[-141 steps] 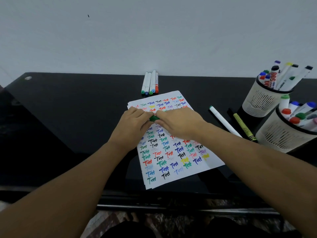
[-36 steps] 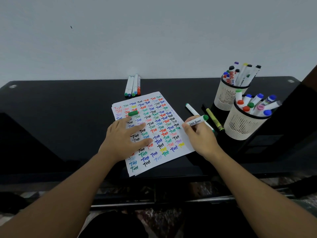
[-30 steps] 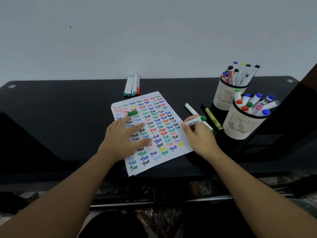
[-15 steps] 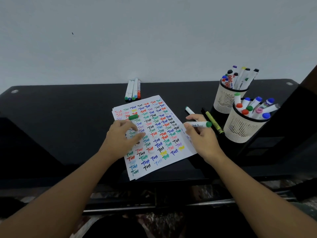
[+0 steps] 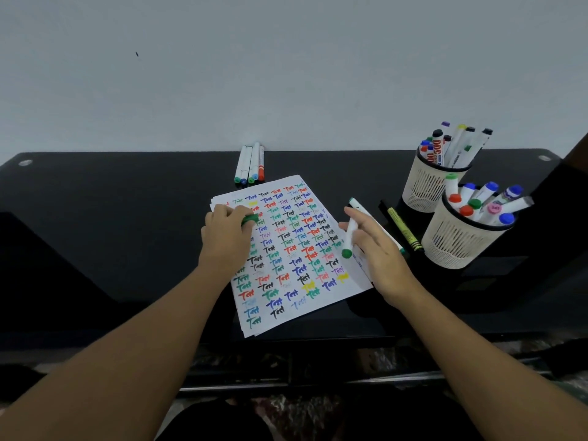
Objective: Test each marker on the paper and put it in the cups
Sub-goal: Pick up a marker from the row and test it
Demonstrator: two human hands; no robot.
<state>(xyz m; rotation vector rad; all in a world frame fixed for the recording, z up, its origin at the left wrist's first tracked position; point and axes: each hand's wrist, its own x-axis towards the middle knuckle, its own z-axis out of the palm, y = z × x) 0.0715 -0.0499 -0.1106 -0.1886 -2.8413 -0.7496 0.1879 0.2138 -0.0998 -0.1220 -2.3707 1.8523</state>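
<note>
A person's two forearms reach in from the near edge of a glossy black table (image 5: 127,237), both hands working over a stack of white paper (image 5: 296,265) that lies angled at the centre. The sheet is covered in rows of the handwritten word "Test" in green, red, blue, black, purple and yellow ink. The right hand (image 5: 378,253) pinches a white-barrelled marker (image 5: 349,235) between thumb and fingers above the paper's right edge, the green end pointing down toward the sheet and the barrel rising away from the viewer. The left hand (image 5: 224,237) rests on the paper's upper left area, its fingers curled around a small green cap (image 5: 249,219) at the fingertips. Just right of the paper, another white marker (image 5: 366,211) and a yellow-green crayon (image 5: 404,230) lie flat on the table, the white one partly hidden behind the right hand. Beyond them stand two cream mesh cups with black rims: the nearer cup (image 5: 458,243) bristles with markers capped in red, green, blue, pink and purple, while the farther cup (image 5: 429,183), just behind it, holds a taller bunch. At the table's far edge, against the pale wall, four white pens (image 5: 249,163) lie side by side
</note>
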